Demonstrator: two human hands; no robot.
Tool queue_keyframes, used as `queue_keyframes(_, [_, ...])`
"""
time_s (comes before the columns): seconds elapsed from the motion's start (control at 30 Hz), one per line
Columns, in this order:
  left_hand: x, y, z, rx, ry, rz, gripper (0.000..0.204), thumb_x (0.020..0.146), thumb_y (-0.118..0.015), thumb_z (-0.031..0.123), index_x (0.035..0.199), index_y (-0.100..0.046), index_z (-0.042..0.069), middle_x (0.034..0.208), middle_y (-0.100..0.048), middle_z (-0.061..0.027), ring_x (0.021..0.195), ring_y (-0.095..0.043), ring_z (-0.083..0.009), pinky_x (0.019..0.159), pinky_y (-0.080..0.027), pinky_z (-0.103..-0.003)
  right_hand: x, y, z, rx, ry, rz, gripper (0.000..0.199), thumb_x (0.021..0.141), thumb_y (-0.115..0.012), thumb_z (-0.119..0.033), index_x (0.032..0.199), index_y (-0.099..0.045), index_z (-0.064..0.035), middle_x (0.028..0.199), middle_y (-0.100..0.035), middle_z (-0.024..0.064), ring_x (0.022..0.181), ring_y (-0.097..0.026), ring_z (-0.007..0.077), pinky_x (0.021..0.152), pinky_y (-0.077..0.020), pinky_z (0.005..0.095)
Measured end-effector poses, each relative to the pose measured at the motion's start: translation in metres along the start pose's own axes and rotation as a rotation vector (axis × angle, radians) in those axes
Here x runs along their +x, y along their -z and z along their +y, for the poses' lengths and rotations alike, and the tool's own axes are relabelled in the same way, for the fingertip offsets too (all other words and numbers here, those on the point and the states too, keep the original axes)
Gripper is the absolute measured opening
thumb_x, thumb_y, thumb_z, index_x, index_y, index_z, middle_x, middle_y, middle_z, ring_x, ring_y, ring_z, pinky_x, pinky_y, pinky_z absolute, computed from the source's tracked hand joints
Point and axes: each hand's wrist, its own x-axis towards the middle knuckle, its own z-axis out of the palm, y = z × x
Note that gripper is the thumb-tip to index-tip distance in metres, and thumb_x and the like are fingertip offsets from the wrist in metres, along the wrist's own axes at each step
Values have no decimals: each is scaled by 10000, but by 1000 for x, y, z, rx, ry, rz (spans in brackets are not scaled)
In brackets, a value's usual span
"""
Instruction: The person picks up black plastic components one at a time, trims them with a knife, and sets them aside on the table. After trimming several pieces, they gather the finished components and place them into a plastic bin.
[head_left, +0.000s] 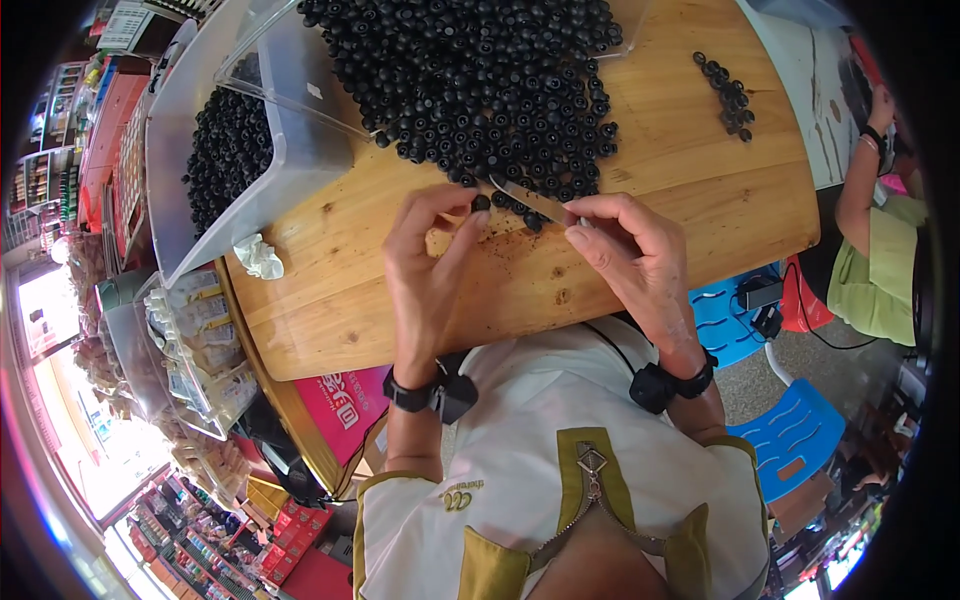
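Observation:
Between the thumb and forefinger of my left hand [430, 245] is a small round black cap-like piece [481, 203]. My right hand [635, 255] pinches a thin knife [530, 198], its pale narrow blade pointing left toward the pile. The blade tip lies just above the pinched piece, and I cannot tell whether they touch. Beyond both hands spreads a large heap of black cap-like pieces [490, 90], many showing a hollow in the middle. A few of them lie just under the blade. Dark crumbs are scattered on the wood between my hands.
A clear plastic bin [300, 170] with more black pieces stands at the left. Near it lies a crumpled white tissue [258, 257]. A small group of black pieces [727, 95] sits at the table's [680, 180] far right. Another person's arm [860, 190] and a blue chair [800, 430] are at the right.

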Motion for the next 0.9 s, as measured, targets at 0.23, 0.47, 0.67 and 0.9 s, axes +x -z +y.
queue_keyframes(0.23, [-18, 15, -5, -1143, 229, -126, 255, 902, -667, 20, 1150, -610, 15, 1062, -640, -118, 869, -603, -173, 818, -496, -303, 6, -11, -19, 16, 106, -73, 190, 880, -734, -99, 1030, -659, -10, 855, -666, 46, 696, -586, 77, 595, -477, 236])
queue_keyframes(0.47, [-21, 12, -8, -1299, 238, -57, 295, 814, -770, 35, 1061, -612, 0, 1085, -630, -133, 907, -632, -189, 841, -531, -306, 8, -25, -32, -52, 235, -231, 214, 847, -752, -100, 1034, -665, -41, 846, -649, 54, 640, -577, 133, 551, -462, 260])
queue_keyframes(0.67, [-21, 11, -11, -1335, 190, -77, 343, 794, -802, 95, 1065, -613, 2, 1079, -611, -130, 923, -620, -198, 851, -522, -313, 6, -31, -29, -45, 305, -215, 251, 836, -760, -87, 1062, -664, -35, 844, -663, 54, 669, -610, 123, 568, -483, 252])
queue_keyframes(0.9, [-23, 9, -10, -1375, 161, -108, 302, 809, -786, 91, 1038, -608, 8, 1024, -600, -133, 894, -612, -202, 819, -524, -310, 6, -28, -34, 4, 278, -252, 266, 823, -775, -92, 1064, -676, -38, 844, -671, 65, 694, -631, 136, 598, -499, 256])
